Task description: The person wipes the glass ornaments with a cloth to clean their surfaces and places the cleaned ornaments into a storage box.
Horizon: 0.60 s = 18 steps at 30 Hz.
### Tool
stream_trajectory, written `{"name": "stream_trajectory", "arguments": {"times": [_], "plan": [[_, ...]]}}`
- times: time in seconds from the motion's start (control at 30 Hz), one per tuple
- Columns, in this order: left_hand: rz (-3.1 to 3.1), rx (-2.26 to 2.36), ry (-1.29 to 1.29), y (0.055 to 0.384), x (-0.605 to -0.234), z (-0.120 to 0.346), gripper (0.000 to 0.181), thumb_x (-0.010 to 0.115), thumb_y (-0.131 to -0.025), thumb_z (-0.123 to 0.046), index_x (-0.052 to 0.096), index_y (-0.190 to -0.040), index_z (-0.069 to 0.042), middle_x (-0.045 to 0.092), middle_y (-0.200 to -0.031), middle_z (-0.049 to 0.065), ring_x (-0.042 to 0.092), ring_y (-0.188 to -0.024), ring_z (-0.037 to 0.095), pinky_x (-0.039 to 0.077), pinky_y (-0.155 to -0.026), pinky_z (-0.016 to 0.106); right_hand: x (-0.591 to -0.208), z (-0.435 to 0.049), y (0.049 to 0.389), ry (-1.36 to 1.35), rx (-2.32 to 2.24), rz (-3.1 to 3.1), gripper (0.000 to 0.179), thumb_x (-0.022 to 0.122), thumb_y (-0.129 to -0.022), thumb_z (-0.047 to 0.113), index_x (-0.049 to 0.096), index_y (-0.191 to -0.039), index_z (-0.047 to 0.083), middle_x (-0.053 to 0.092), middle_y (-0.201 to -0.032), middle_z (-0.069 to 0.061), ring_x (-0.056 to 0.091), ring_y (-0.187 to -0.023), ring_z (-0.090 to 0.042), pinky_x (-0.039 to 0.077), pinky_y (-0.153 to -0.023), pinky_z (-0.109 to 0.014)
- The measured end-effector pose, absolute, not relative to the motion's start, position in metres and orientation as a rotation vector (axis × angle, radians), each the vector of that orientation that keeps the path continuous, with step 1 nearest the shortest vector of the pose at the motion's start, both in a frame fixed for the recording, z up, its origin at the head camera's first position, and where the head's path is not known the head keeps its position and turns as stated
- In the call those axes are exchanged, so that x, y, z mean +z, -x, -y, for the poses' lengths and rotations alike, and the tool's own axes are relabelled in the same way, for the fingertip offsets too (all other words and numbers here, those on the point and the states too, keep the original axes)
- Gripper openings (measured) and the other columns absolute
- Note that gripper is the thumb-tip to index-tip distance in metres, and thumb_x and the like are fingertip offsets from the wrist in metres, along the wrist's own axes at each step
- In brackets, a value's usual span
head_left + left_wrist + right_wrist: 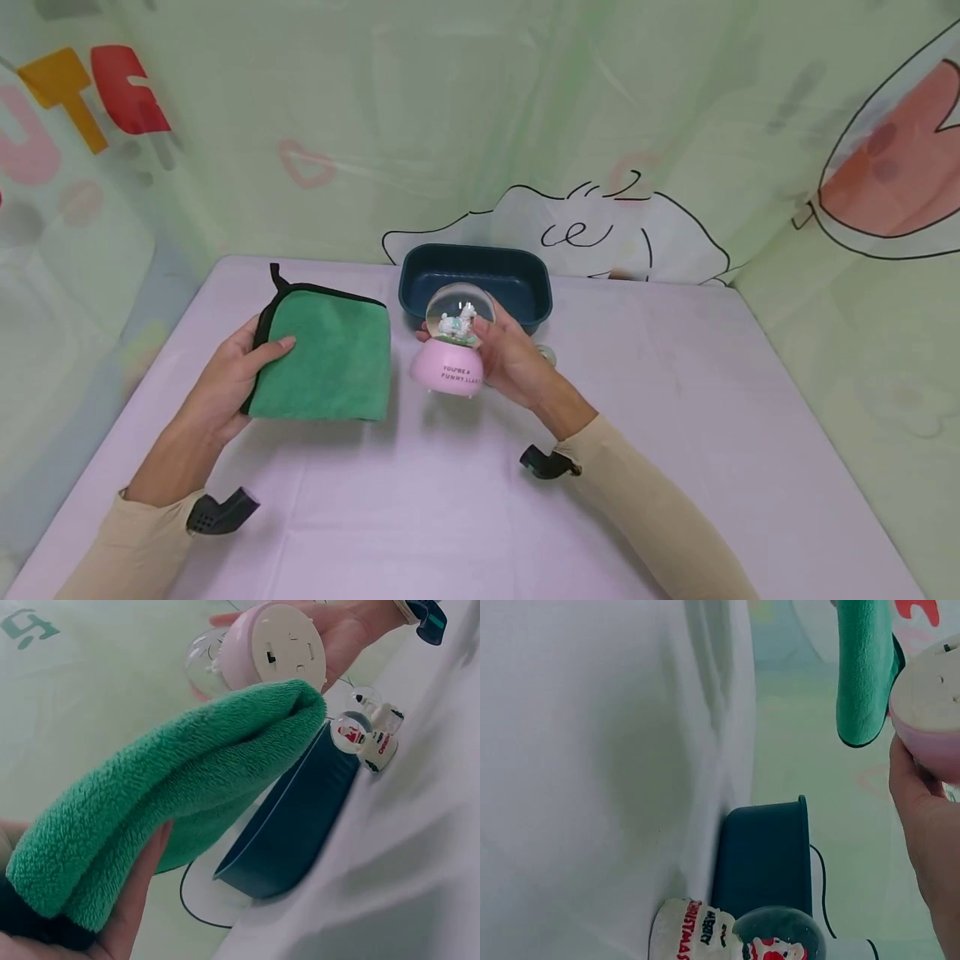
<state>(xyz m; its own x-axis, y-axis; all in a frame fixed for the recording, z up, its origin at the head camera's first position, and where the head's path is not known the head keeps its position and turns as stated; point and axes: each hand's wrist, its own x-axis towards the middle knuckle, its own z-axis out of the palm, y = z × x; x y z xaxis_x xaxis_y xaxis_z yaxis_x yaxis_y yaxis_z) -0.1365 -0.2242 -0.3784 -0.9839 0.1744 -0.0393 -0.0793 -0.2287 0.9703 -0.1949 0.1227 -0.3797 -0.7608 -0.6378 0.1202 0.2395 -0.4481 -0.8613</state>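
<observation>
My left hand (223, 379) grips a folded green towel (326, 358) by its left edge, thumb on top. The towel has black edging and a small black loop at its upper corner. To the right of it, my right hand (517, 358) holds a snow globe (447, 369) with a pink base and a white llama figure inside the clear dome. The globe is raised over the table, tilted slightly, lettering toward the head camera. Its pale underside, with a small switch, shows in the left wrist view. Towel and globe are apart in the head view.
A dark blue basin (542, 292) stands at the table's back edge, behind the pink globe. Next to it are two small white-based snow globes (380, 752), mostly hidden behind my right hand in the head view. A printed curtain (465, 125) hangs behind the lilac-covered table (675, 400).
</observation>
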Motion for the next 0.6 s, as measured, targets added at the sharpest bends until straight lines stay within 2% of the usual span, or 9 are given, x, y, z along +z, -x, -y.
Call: {"name": "stream_trajectory", "arguments": {"times": [0.1, 0.2, 0.3, 0.43, 0.53, 0.6], "plan": [[-1.86, 2.354, -0.138, 0.135, -0.377, 0.222, 0.049, 0.056, -0.105, -0.014, 0.036, -0.149, -0.015, 0.052, -0.132, 0.001, 0.065, -0.107, 0.006, 0.057, -0.085, 0.022, -0.378, -0.124, 0.192, 0.501, -2.215, -1.266, 0.074, 0.07, -0.094, 0.048, 0.028, -0.151, 0.028, 0.052, -0.141, -0.015, 0.067, -0.117, -0.03, 0.054, -0.097, -0.042], [-1.888, 2.362, -0.177, 0.134, -0.375, 0.219, 0.044, 0.055, -0.105, -0.009, 0.038, -0.144, -0.016, 0.05, -0.132, 0.002, 0.064, -0.109, 0.006, 0.056, -0.086, 0.021, -0.374, -0.125, 0.189, 0.381, -2.193, -1.312, 0.071, 0.066, -0.095, 0.052, 0.028, -0.15, 0.028, 0.053, -0.136, -0.011, 0.069, -0.112, -0.026, 0.057, -0.092, -0.038], [-1.9, 2.382, -0.253, 0.133, -0.372, 0.217, 0.049, 0.049, -0.104, 0.001, 0.033, -0.147, -0.017, 0.046, -0.134, 0.004, 0.06, -0.114, 0.007, 0.054, -0.089, 0.02, -0.369, -0.127, 0.187, 0.323, -2.161, -1.307, 0.058, 0.055, -0.103, 0.036, 0.026, -0.152, 0.023, 0.054, -0.133, -0.01, 0.068, -0.11, -0.024, 0.058, -0.089, -0.034], [-1.871, 2.42, -0.372, 0.133, -0.369, 0.215, 0.061, 0.046, -0.102, 0.009, 0.026, -0.154, -0.017, 0.046, -0.138, 0.005, 0.059, -0.12, 0.008, 0.054, -0.092, 0.022, -0.364, -0.13, 0.187, 0.299, -2.126, -1.305, 0.063, 0.046, -0.097, 0.013, 0.02, -0.155, 0.013, 0.056, -0.13, -0.009, 0.067, -0.106, -0.02, 0.057, -0.089, -0.03], [-1.843, 2.442, -0.394, 0.133, -0.367, 0.213, 0.065, 0.05, -0.102, 0.006, 0.024, -0.158, -0.015, 0.05, -0.139, 0.005, 0.061, -0.12, 0.009, 0.055, -0.092, 0.024, -0.363, -0.13, 0.188, 0.298, -2.118, -1.314, 0.062, 0.05, -0.098, 0.012, 0.023, -0.153, 0.007, 0.06, -0.129, -0.011, 0.069, -0.106, -0.02, 0.057, -0.09, -0.03], [-1.819, 2.462, -0.36, 0.132, -0.366, 0.212, 0.063, 0.053, -0.103, 0.003, 0.025, -0.158, -0.011, 0.052, -0.138, 0.005, 0.063, -0.118, 0.009, 0.055, -0.091, 0.024, -0.362, -0.13, 0.189, 0.325, -2.126, -1.295, 0.061, 0.053, -0.099, 0.013, 0.026, -0.153, 0.01, 0.06, -0.131, -0.013, 0.07, -0.108, -0.023, 0.057, -0.092, -0.032]]}}
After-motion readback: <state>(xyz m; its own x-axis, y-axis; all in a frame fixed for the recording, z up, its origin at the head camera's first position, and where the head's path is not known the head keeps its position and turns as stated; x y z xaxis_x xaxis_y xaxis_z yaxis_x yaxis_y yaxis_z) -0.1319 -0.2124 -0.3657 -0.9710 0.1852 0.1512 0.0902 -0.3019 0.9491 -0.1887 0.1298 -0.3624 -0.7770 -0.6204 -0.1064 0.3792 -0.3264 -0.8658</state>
